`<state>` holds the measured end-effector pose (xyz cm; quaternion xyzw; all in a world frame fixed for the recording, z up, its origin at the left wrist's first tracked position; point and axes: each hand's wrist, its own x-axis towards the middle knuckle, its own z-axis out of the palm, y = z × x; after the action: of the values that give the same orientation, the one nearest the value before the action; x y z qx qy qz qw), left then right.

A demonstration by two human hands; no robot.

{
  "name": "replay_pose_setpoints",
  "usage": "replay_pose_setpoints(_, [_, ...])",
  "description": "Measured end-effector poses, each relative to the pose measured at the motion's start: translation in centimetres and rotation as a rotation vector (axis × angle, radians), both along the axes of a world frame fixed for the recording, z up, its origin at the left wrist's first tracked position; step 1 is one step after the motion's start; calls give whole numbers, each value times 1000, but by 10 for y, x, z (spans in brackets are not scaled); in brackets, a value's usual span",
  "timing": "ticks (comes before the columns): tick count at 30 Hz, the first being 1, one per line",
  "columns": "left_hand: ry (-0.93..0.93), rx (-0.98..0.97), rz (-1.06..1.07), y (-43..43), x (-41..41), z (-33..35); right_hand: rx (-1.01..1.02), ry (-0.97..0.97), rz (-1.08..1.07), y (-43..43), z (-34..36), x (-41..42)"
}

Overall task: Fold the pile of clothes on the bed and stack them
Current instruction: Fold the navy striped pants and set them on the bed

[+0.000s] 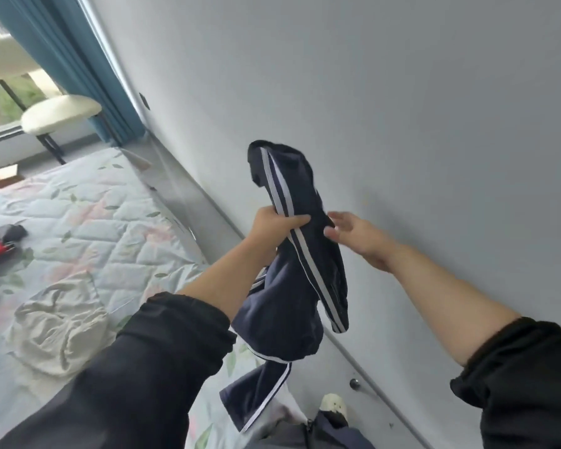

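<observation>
Basically mid-air work. Grey wall point(386, 76) fills the right side. Bed point(94, 215) with floral quilt runs along it, far end toward the curtain point(78, 59) and stool point(60, 113). Navy pants point(305, 286) are off the bed, held up in front of the wall, long axis roughly vertical: one bunched end flops above the hands, legs hang toward the bed's near wall-side corner. White garment point(59, 325) lies crumpled near the bed's near edge, unfolded; red/grey clothes point(0, 244) at its left edge. Left hand point(272, 228) clenches the pants at the striped side seam and takes the weight. Right hand point(357, 234) is released, fingers spread, just right of the fabric at the same height; contact unclear. My read: right hand takes the opposite edge next, to spread the pants.
</observation>
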<state>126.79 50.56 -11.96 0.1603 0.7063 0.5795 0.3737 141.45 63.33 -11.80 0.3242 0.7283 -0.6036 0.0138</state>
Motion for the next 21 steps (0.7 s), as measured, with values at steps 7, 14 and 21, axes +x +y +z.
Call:
replay_pose_setpoints(7, [-217, -308, 2, 17, -35, 2, 458, -264, 87, 1, -53, 11])
replay_pose_setpoints(14, [563, -635, -577, 4, -49, 10, 666, 198, 220, 18, -3, -37])
replay_pose_setpoints(21, [790, -471, -522, -9, -82, 37, 302, 279, 292, 18, 16, -106])
